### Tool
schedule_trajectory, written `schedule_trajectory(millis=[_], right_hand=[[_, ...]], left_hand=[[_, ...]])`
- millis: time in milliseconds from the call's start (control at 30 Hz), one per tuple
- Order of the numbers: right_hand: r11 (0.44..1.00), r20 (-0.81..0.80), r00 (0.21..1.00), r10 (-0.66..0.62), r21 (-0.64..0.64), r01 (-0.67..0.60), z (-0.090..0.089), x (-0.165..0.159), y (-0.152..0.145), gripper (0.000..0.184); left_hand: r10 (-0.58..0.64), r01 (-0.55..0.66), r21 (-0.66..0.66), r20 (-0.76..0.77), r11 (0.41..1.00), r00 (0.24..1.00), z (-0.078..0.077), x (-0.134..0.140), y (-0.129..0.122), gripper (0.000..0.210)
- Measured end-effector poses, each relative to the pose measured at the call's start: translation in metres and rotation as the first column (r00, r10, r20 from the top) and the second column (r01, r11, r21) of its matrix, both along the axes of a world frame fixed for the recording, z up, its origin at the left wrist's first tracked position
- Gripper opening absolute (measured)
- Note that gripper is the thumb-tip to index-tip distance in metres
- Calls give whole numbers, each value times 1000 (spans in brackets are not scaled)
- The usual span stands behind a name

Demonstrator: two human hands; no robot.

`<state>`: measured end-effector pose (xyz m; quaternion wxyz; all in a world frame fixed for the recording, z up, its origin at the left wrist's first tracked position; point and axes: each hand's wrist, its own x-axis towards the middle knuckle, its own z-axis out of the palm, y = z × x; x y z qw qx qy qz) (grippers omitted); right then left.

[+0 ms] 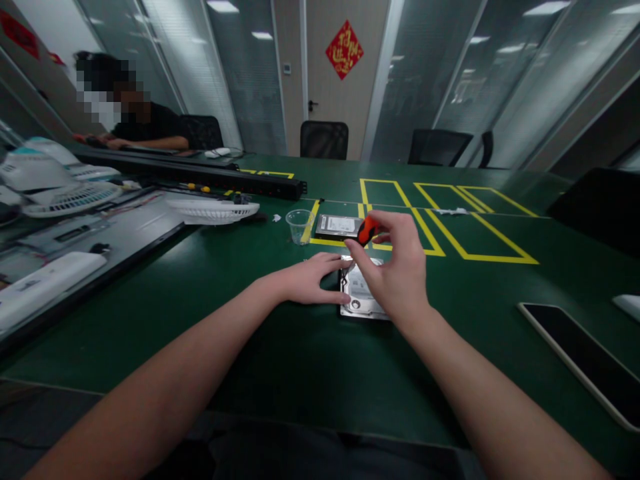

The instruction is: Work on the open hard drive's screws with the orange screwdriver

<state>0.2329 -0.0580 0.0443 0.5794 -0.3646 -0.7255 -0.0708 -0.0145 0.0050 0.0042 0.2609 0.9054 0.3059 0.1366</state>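
A silver hard drive (361,287) lies flat on the green table in front of me. My left hand (317,279) steadies it from the left, with fingers at its upper left and the thumb on its lower left. An orange and black screwdriver (369,229) is gripped by its handle in my right hand (400,267), slanting down toward the drive's upper left. The right hand covers much of the drive's right side, and I cannot make out exactly where the tip sits. Just beyond, a second hard drive (339,225) rests near a clear plastic cup (300,227).
Yellow tape rectangles (500,258) mark the green table (475,300). A phone (580,353) lies at right. White fan-like parts (215,211), a long black bar (200,172) and a metal panel (135,220) crowd the left. A person (145,123) sits at the far left.
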Motion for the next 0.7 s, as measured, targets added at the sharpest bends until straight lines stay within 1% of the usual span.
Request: schedule_trajectory(millis=[100, 200, 300, 400, 567, 700], right_hand=[[1000, -9, 1000, -13, 27, 13, 0, 0, 1, 36], [999, -10, 999, 32, 42, -32, -2, -2, 1, 37], [998, 2, 998, 58, 27, -58, -4, -3, 1, 45], [999, 9, 999, 47, -5, -46, -5, -3, 1, 50], [999, -2, 1000, 31, 25, -31, -2, 0, 1, 45], [999, 1, 1000, -17, 30, 17, 1, 2, 0, 38]], left_hand=[[-9, 9, 6, 2, 1000, 1000, -1, 0, 0, 105], [-13, 13, 1, 5, 1000, 1000, -1, 1, 0, 105], [-4, 4, -11, 6, 1000, 1000, 0, 2, 0, 103], [4, -4, -20, 10, 1000, 1000, 1, 3, 0, 103], [10, -10, -19, -2, 1000, 1000, 1, 2, -1, 104], [-15, 15, 2, 8, 1000, 1000, -1, 0, 0, 103]])
